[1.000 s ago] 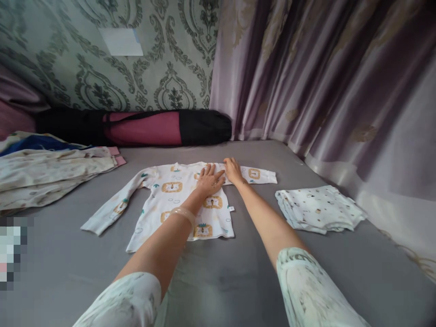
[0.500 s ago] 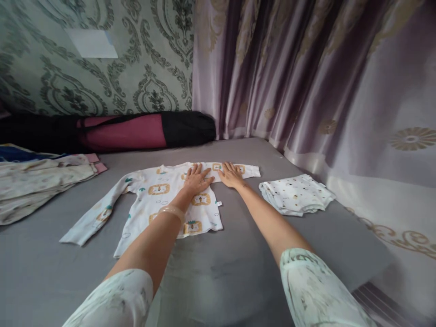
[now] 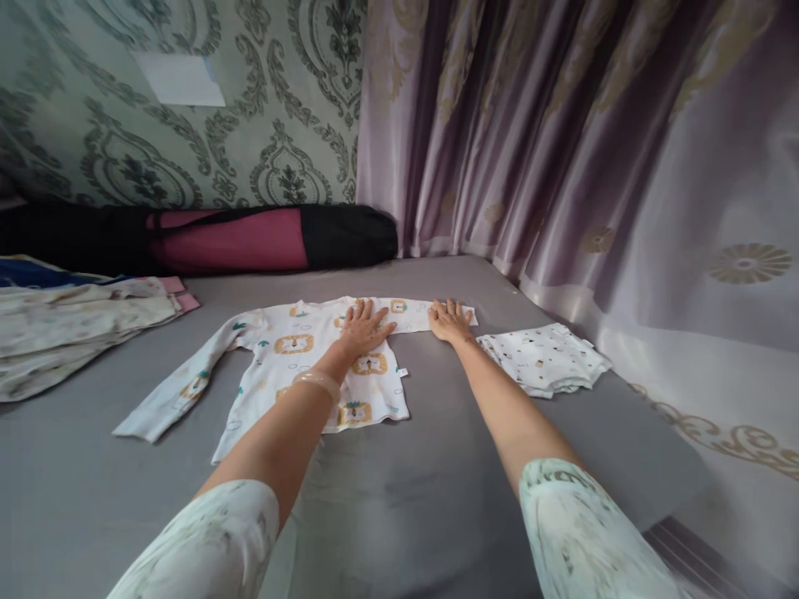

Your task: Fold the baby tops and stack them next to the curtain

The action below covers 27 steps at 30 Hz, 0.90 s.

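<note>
A white long-sleeved child's shirt (image 3: pixel 275 366) printed with yellow lion faces lies spread on the grey bed sheet (image 3: pixel 399 507). My left hand (image 3: pixel 363 328) rests flat on its upper right part, near the shoulder, fingers spread. On the sleeve that stretches out to the right, close to the cuff, lies my right hand (image 3: pixel 449 321), palm down with its fingers a little apart. The shirt's other sleeve slants down to the left. Part of the shirt's lower front is hidden behind my left forearm.
Right of the shirt sits a folded white printed cloth (image 3: pixel 543 359). Several garments (image 3: pixel 75 324) are piled at the left edge. A long black and maroon bag (image 3: pixel 230 240) lies along the wall. Purple curtains (image 3: pixel 530 150) hang at the bed's right side.
My right hand has slid right along the sleeve, from near the shoulder to near the cuff. My left hand stays in place on the shirt.
</note>
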{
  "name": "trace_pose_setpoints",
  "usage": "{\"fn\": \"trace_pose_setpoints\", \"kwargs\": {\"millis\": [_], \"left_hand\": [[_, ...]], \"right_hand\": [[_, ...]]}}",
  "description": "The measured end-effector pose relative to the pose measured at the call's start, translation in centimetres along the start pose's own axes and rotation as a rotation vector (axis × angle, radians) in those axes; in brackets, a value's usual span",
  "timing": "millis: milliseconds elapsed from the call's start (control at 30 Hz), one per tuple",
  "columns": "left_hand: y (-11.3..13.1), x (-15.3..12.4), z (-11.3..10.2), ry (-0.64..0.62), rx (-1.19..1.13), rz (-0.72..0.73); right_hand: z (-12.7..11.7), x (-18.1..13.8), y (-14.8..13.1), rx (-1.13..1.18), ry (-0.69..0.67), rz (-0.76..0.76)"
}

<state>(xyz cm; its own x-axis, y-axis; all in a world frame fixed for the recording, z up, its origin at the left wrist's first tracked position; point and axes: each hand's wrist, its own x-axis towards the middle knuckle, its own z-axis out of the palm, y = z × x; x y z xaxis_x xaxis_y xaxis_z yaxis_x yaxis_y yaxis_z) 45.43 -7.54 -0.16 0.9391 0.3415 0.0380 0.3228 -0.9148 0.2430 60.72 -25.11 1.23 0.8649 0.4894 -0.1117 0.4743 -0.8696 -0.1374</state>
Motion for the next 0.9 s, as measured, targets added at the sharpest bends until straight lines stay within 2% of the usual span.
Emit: {"fn": "trace_pose_setpoints", "kwargs": {"millis": [67,133,233,333,433,567,733,833,900], "left_hand": [[0.3,-0.2,-0.7,-0.058,-0.052,-0.024],[0.4,-0.8,-1.5,-0.103,-0.082,-0.038],[-0.1,-2.7,-2.5,-0.116,-0.057,-0.027],[-1.5,-5.5,-3.2,-0.126,-0.026,-0.013],[-3.4,-8.6,-4.0,-0.15,0.001,-0.016],[-5.6,-12.0,-5.5,-0.196,-0.001,-0.028],[-7.9,-15.1,-6.7,-0.208,-0.069,-0.038],[-9.0,-16.7,-7.7,-0.146,-0.15,-0.051],[-10.0,-17.8,-8.7,-0.054,-0.206,-0.078]], "right_hand": [[-0.4,0.2,-0.7,-0.023,-0.014,0.016],[-0.7,0.1,-2.2,-0.062,0.049,-0.031],[-0.3,-0.7,-6.4,-0.062,0.183,-0.26],[0.9,-2.0,-11.6,-0.008,0.135,-0.472],[2.2,-2.8,-15.8,0.021,0.077,-0.577],[3.2,-2.7,-18.7,0.035,0.01,-0.53],[3.7,-2.2,-19.7,0.051,0.0,-0.425],[4.0,-2.2,-19.8,0.039,0.037,-0.421],[4.1,-2.1,-19.8,0.031,0.039,-0.421]]}}
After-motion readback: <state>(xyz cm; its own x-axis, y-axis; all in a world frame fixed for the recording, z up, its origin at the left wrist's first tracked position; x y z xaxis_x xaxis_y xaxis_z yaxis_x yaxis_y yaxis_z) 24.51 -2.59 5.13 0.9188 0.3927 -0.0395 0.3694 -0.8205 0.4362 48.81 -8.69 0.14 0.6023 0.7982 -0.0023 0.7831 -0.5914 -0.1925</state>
